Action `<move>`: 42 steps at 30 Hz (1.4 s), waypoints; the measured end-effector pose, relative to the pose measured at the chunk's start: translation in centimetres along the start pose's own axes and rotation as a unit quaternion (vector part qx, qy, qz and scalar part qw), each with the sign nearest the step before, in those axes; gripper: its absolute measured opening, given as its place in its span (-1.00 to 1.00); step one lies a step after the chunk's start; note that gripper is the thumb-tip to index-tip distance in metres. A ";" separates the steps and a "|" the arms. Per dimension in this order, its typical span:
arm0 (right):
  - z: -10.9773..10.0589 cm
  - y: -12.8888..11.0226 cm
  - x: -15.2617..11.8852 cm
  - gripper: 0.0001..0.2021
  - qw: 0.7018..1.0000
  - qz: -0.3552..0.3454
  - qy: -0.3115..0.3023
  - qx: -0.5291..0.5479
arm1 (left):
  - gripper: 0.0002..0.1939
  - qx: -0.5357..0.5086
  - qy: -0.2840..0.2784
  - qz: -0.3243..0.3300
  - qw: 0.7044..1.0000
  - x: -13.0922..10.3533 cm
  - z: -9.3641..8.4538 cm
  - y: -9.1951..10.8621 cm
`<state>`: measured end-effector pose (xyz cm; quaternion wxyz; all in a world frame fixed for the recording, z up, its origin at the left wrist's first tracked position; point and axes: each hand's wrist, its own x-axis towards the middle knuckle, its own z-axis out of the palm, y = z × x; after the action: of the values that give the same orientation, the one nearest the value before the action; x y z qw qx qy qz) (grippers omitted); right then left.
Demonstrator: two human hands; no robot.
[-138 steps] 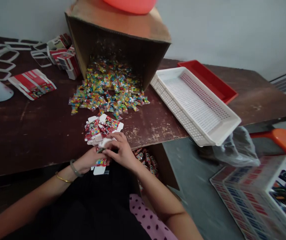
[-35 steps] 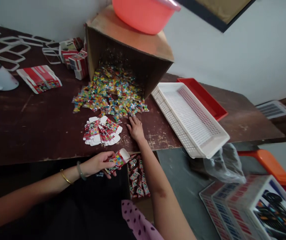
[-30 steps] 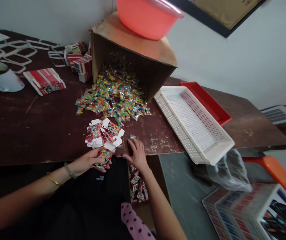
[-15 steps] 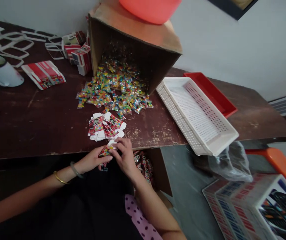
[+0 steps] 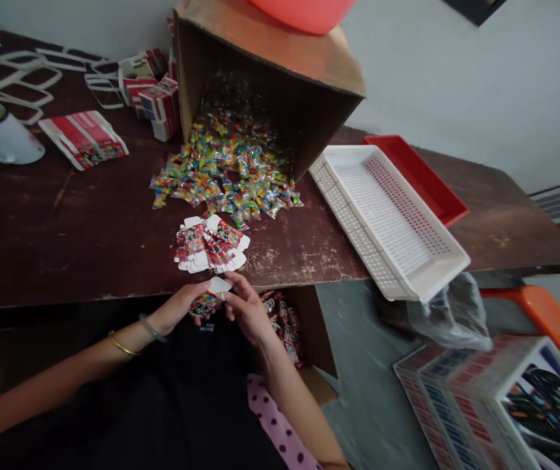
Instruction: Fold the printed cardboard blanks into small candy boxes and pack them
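My left hand [image 5: 181,309] is closed round a small red printed box [image 5: 205,303] with a white flap raised, just off the table's front edge. The thumb and fingers of my right hand [image 5: 245,312] pinch the same box at its right end, by the flap. Behind my hands a fanned pile of flat red and white cartons [image 5: 211,245] lies on the table. Farther back, clear packets of coloured candy [image 5: 231,176] spill from a cardboard box [image 5: 270,46] lying on its side.
A white perforated basket [image 5: 392,222] overlaps a red tray [image 5: 421,176] at right. Below the table edge, an open carton holds filled red packs [image 5: 284,326]. A white mug [image 5: 8,134] and a red-striped package [image 5: 84,138] stand at left.
The small box has turned and its white flap now shows larger, standing up. The fingers of my right hand have moved off its top to its right end. The view has shifted slightly.
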<state>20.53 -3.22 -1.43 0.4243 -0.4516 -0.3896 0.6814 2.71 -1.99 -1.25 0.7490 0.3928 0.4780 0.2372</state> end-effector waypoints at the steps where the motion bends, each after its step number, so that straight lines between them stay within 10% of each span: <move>1: 0.0 0.1 0.1 -0.61 0.998 0.040 -0.029 0.029 | -0.45 0.020 -0.007 0.013 1.000 0.0 -0.1 0.1; 10: 0.4 -2.5 0.3 -0.76 0.951 -0.174 -0.041 -0.252 | -0.60 0.024 -0.009 0.038 0.999 0.4 -0.7 1.0; 20: -0.2 -1.1 -0.9 -0.70 0.905 -0.240 -0.054 -0.348 | -0.57 -0.061 -0.139 -0.025 0.988 -1.5 -0.4 0.4; 25: -4.2 -3.3 -3.3 -0.78 0.900 -0.155 -0.110 -0.392 | -0.45 -0.043 -0.157 -0.066 0.985 -1.5 0.2 -0.1; 30: -7.1 -5.3 3.6 -0.78 0.836 -0.190 -0.054 -0.512 | -0.51 -0.051 -0.116 -0.012 0.992 -0.6 -0.9 1.6; 36: -5.7 -3.5 14.4 -0.62 0.883 -0.187 0.095 -0.421 | -0.66 -0.093 -0.054 0.012 0.994 -0.1 -2.2 3.3; 42: -5.1 -1.1 9.8 -0.65 0.916 -0.169 0.178 -0.319 | -0.59 -0.067 0.006 0.073 0.995 0.4 -2.4 3.3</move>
<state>23.29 7.00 -4.68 0.4291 -0.6038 -0.5749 0.3476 0.79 1.04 0.64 0.7514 0.3740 0.4356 0.3252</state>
